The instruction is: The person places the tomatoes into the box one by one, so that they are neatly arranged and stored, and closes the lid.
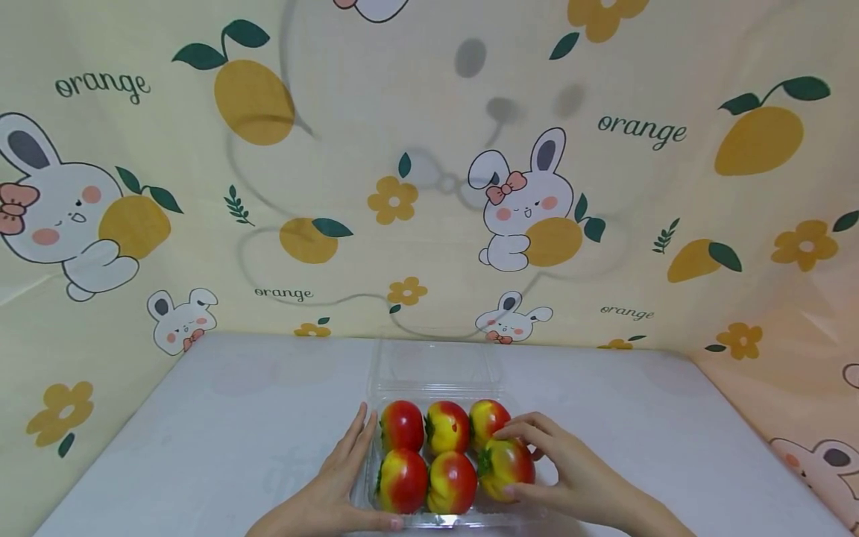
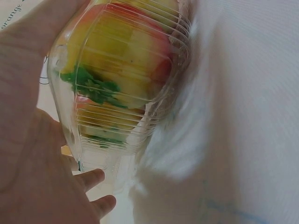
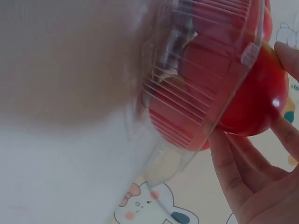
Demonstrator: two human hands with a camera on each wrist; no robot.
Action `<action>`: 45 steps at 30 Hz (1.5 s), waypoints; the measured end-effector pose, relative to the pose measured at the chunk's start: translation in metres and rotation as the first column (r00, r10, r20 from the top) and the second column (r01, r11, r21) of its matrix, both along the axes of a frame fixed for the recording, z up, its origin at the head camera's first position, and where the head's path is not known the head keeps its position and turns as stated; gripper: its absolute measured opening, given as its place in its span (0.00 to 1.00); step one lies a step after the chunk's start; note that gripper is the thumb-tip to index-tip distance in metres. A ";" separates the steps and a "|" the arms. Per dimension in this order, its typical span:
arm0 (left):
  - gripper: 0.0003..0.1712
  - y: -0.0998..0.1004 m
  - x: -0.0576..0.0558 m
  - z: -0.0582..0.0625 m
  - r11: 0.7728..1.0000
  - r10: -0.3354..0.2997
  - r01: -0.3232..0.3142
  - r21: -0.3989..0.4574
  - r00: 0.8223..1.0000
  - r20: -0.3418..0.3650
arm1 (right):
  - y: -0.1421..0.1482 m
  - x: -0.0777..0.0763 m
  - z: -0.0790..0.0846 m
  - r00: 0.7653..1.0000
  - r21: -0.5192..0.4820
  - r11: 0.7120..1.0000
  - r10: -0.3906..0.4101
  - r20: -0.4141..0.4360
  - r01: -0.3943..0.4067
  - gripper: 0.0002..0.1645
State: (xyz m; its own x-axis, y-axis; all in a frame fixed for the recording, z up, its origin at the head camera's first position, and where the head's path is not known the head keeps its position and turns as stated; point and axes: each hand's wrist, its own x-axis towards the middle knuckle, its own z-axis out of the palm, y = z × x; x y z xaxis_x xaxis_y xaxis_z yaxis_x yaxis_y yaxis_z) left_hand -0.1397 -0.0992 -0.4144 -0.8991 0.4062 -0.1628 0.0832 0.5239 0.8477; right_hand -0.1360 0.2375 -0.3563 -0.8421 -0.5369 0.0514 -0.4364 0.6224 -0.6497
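Observation:
A clear plastic clamshell box (image 1: 419, 520) holds several glossy red-and-yellow persimmons (image 1: 403, 481) with green calyxes, set in two rows. My right hand (image 1: 570, 466) grips the front-right persimmon (image 1: 513, 470), thumb at its near side and fingers at its far side. In the right wrist view this persimmon (image 3: 257, 98) bulges above the box rim, higher than its neighbours. My left hand (image 1: 335, 477) rests along the box's left side with fingers extended, its thumb lying at the front edge. Through the ribbed wall in the left wrist view show a persimmon (image 2: 126, 51) and its green calyx.
The box's transparent lid (image 1: 436, 365) stands folded back behind the fruit. A white tabletop (image 1: 248, 418) spreads around the box. Behind it rises a cream backdrop (image 1: 429, 253) printed with rabbits, oranges and flowers.

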 end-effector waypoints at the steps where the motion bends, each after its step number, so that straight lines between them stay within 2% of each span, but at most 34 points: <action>1: 0.72 0.000 0.000 0.000 1.000 -0.001 0.001 0.001 1.000 0.001 | 0.000 0.000 -0.001 1.000 0.014 1.000 -0.002 -0.006 0.002 0.30; 7: 0.71 0.000 0.001 0.000 1.000 -0.011 0.011 -0.001 1.000 -0.021 | -0.002 0.000 -0.003 1.000 0.084 0.996 0.006 -0.012 -0.005 0.26; 14: 0.71 -0.001 0.002 0.001 1.000 -0.025 0.025 -0.002 0.999 -0.039 | 0.000 0.001 -0.004 0.999 0.089 0.996 0.019 -0.034 -0.016 0.24; 18: 0.70 -0.001 0.003 0.001 1.000 -0.031 0.031 0.001 0.998 -0.051 | 0.000 -0.001 -0.005 0.999 0.031 0.999 0.026 -0.042 -0.025 0.22; 22: 0.70 -0.001 0.003 0.001 1.000 -0.022 0.023 0.003 0.999 -0.041 | 0.000 -0.006 -0.009 0.994 -0.052 0.998 0.011 -0.109 -0.017 0.21; 26: 0.70 -0.001 0.002 0.002 1.000 -0.019 0.019 0.003 0.999 -0.038 | 0.001 -0.013 -0.013 0.987 -0.107 0.994 -0.038 -0.159 0.021 0.21; 30: 0.70 -0.002 0.002 0.001 1.000 -0.023 0.023 0.013 0.999 -0.039 | 0.002 -0.020 -0.013 0.984 -0.157 0.985 -0.101 -0.145 0.078 0.20; 34: 0.69 -0.003 0.002 0.000 1.000 -0.026 0.026 0.018 0.999 -0.034 | 0.003 -0.029 -0.011 0.979 -0.209 0.963 -0.188 -0.073 0.169 0.21; 37: 0.69 -0.003 0.001 0.001 0.999 -0.028 0.029 0.019 0.999 -0.031 | 0.005 -0.039 -0.010 0.963 -0.241 0.932 -0.268 0.042 0.270 0.24; 39: 0.70 -0.003 0.001 0.001 0.999 -0.032 0.033 0.020 0.999 -0.029 | 0.006 -0.047 -0.010 0.938 -0.260 0.902 -0.317 0.138 0.343 0.26; 42: 0.70 -0.002 0.001 0.001 0.999 -0.039 0.039 0.019 0.999 -0.027 | 0.009 -0.059 -0.014 0.886 -0.283 0.852 -0.361 0.292 0.440 0.31; 45: 0.69 -0.002 0.000 0.002 0.999 -0.043 0.043 0.014 0.999 -0.014 | 0.013 -0.071 -0.018 0.844 -0.296 0.823 -0.353 0.404 0.486 0.35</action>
State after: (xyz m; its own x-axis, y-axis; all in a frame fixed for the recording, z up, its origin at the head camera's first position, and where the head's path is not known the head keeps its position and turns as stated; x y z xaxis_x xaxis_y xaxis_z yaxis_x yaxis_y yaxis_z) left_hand -0.1401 -0.1016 -0.4128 -0.8829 0.4470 -0.1442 0.1172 0.5070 0.8540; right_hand -0.2073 0.2505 -0.3747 -0.9830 -0.1217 -0.1373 0.0823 0.3763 -0.9228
